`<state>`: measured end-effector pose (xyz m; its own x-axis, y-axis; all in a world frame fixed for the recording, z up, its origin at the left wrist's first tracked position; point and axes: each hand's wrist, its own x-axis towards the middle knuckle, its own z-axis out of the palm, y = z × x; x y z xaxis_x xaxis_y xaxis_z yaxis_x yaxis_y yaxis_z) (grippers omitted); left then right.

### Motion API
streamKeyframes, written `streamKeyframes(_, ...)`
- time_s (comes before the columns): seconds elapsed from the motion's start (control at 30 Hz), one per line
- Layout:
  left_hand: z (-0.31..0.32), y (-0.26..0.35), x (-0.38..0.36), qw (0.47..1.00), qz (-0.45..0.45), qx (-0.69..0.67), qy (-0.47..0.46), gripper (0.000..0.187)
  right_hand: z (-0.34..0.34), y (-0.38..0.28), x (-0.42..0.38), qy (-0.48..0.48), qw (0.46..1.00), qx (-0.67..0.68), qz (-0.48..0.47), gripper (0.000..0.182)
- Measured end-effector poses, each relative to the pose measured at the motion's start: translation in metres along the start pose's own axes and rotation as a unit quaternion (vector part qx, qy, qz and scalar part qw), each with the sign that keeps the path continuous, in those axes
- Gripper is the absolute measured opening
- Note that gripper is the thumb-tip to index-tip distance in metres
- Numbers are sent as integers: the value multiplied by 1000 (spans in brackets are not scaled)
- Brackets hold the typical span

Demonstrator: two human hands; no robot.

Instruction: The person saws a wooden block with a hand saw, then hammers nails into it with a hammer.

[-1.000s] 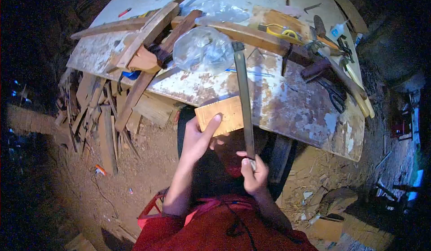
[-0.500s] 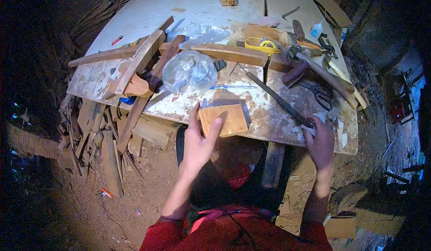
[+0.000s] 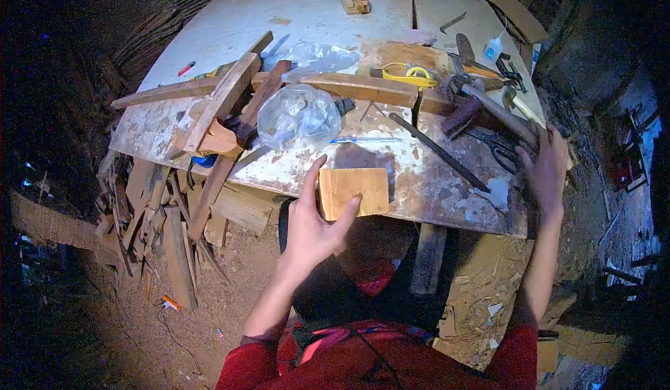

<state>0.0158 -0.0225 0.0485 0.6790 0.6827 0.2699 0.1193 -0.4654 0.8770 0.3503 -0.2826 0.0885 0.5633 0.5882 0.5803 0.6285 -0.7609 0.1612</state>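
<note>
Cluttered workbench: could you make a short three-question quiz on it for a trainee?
1. What does the left hand hold?
2. In this view, which lies between the file and the right hand: A pen, B scissors, C plastic bag?
3. True or false: the right hand is holding the file.

Key:
1. A wooden block.
2. B.
3. False; the file lies on the workbench.

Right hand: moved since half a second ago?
Yes. Judged against the scissors, the right hand went from their near side to their right, farther forward, leaving the long dark tool on the bench.
</note>
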Motion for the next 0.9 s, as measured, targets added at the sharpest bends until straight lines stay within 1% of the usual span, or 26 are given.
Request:
streamKeyframes(0.1, -2, 12, 1, 996, 60, 68, 12, 70, 18, 10, 10, -109, 992, -63, 18, 51)
streamKeyframes(0.2, -2, 12, 8, 976, 149, 155, 31, 69, 45, 33, 1, -41, 999, -11, -6, 45)
streamKeyframes(0.3, -2, 10, 17, 952, 211, 220, -10, 70, 12, 3, 3, -76, 995, 55, 43, 40)
streamKeyframes(0.33, -1, 10, 19, 945, 238, 222, 2, 70, 15, 5, -2, -60, 996, 48, 45, 38)
streamKeyframes(0.4, -2, 7, 20, 937, 256, 236, -5, 71, 21, 6, -14, -28, 998, 36, 45, 36)
streamKeyframes(0.5, 1, 2, 20, 929, 284, 237, -22, 73, 10, -9, -34, 16, 991, 112, 70, 32)
streamKeyframes(0.53, 0, 0, 19, 926, 292, 237, -29, 74, 6, -20, -39, 3, 981, 151, 124, 31)
streamKeyframes(0.6, 1, 2, 18, 920, 289, 259, -53, 76, 1, -39, -47, -21, 946, 227, 228, 31)
streamKeyframes(0.7, 8, 7, 24, 910, 307, 268, -74, 75, 14, -55, -65, 66, 913, 341, 214, 31)
streamKeyframes(0.73, 12, 5, 28, 906, 320, 265, -79, 74, 9, -61, -68, 7, 854, 458, 246, 31)
streamKeyframes(0.77, 17, 5, 30, 902, 334, 261, -85, 73, 2, -68, -70, -51, 777, 565, 273, 31)
streamKeyframes(0.8, 20, 11, 30, 895, 330, 280, -107, 71, -6, -76, -69, -107, 683, 660, 295, 30)
streamKeyframes(0.9, 43, 9, 37, 872, 391, 279, -87, 67, -17, -92, -68, -148, 662, 687, 260, 29)
